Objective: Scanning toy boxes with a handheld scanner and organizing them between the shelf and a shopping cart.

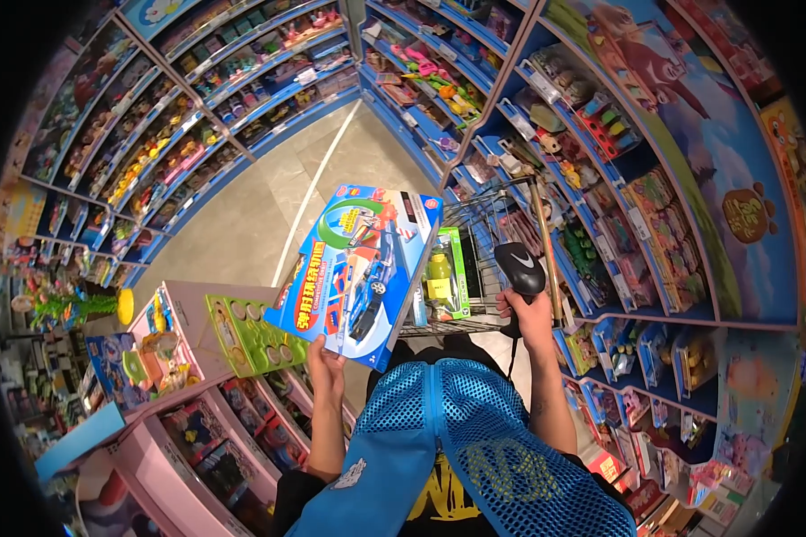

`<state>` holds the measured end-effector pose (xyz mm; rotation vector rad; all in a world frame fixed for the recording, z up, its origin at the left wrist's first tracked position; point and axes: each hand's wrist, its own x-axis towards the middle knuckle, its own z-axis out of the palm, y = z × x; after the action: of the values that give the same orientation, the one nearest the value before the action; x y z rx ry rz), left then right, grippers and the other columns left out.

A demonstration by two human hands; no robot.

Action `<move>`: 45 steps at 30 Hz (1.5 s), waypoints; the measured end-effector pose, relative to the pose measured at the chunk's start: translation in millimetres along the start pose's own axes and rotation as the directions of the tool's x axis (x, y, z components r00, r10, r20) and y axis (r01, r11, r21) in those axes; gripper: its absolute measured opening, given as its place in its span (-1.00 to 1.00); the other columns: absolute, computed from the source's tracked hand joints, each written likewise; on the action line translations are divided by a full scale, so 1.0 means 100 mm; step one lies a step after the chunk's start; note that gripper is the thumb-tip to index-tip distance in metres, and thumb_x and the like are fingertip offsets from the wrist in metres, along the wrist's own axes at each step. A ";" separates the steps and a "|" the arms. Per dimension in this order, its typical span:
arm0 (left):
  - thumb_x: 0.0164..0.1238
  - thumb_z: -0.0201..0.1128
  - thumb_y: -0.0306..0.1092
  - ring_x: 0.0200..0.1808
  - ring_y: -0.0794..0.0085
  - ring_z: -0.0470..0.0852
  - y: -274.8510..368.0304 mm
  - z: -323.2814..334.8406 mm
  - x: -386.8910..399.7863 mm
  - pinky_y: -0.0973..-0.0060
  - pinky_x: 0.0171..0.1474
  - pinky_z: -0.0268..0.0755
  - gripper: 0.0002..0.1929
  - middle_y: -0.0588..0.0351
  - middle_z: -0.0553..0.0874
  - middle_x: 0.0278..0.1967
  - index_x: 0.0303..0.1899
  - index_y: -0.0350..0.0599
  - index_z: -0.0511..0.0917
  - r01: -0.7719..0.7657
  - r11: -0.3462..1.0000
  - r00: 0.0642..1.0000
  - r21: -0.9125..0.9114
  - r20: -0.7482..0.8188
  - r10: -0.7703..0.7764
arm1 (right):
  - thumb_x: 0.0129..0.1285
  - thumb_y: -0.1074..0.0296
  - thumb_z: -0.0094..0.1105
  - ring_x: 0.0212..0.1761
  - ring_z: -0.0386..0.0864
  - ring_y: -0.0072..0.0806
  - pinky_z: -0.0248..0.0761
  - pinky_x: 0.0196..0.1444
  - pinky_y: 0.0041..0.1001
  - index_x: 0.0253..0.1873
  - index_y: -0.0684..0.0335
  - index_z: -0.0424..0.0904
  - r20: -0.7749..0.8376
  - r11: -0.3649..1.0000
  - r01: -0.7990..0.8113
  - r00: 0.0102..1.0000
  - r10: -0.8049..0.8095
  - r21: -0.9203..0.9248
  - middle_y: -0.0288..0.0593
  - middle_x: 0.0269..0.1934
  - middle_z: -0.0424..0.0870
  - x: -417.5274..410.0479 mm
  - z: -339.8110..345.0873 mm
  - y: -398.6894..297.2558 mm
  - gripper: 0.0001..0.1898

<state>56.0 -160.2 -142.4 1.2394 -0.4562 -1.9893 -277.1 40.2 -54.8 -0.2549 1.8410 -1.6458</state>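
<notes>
My left hand [327, 371] grips the lower edge of a blue toy-car track box [359, 275]. The box is tilted with its printed front facing up; a green loop and a blue car are pictured on it. In my right hand [527, 314] is a black handheld barcode scanner [520, 268], its head pointing away from me and its cord hanging below. Just beyond my body stands a wire shopping cart [483, 215], partly hidden by the track box. Inside it lies a green toy box [446, 278] with a yellow-green toy showing.
Blue shelving with toys curves along the left [242, 107] and right [577, 168] sides. A pink display unit [195, 429] stands near my left arm, with a green toy panel [255, 339] at its end. Grey tile floor [242, 215] with a white line lies ahead.
</notes>
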 end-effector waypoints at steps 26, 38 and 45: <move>0.49 0.04 0.09 0.25 0.09 0.59 -0.99 0.59 -1.70 0.16 0.34 0.40 -0.39 -0.03 0.61 0.27 0.36 -0.17 0.41 -0.206 0.949 0.962 -0.237 -0.229 0.152 | 0.01 0.31 0.41 -0.22 0.75 -0.03 0.57 -0.09 -0.28 -0.01 0.35 0.63 0.669 0.876 0.347 0.742 -0.038 -0.335 0.09 -0.31 0.75 0.74 -0.96 -0.75 -0.58; 0.41 0.13 0.15 0.17 0.08 0.64 -1.17 0.63 -2.49 0.20 0.26 0.47 -0.33 -0.08 0.65 0.20 0.33 -0.21 0.43 -0.326 0.944 0.768 -0.052 -0.597 0.232 | -0.06 0.32 0.43 -0.28 0.66 0.13 0.53 -0.21 -0.24 -0.13 0.38 0.64 0.901 0.757 0.608 0.429 -0.060 -0.239 0.18 -0.35 0.68 0.75 -0.30 -1.17 -0.63; 0.39 0.15 0.12 0.25 0.08 0.59 -1.51 -0.29 -2.63 0.20 0.37 0.37 -0.29 -0.09 0.58 0.29 0.39 -0.22 0.36 -0.441 0.876 0.829 -0.194 -0.463 0.314 | -0.06 0.29 0.41 -0.21 0.66 0.14 0.55 -0.15 -0.20 -0.02 0.31 0.65 0.944 0.670 0.716 0.321 -0.070 -0.194 0.18 -0.31 0.71 0.49 -0.12 -1.17 -0.56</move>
<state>90.2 137.8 -88.6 1.2267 -0.1635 -1.3414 -354.0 0.9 39.6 -1.7182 1.3271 -0.7222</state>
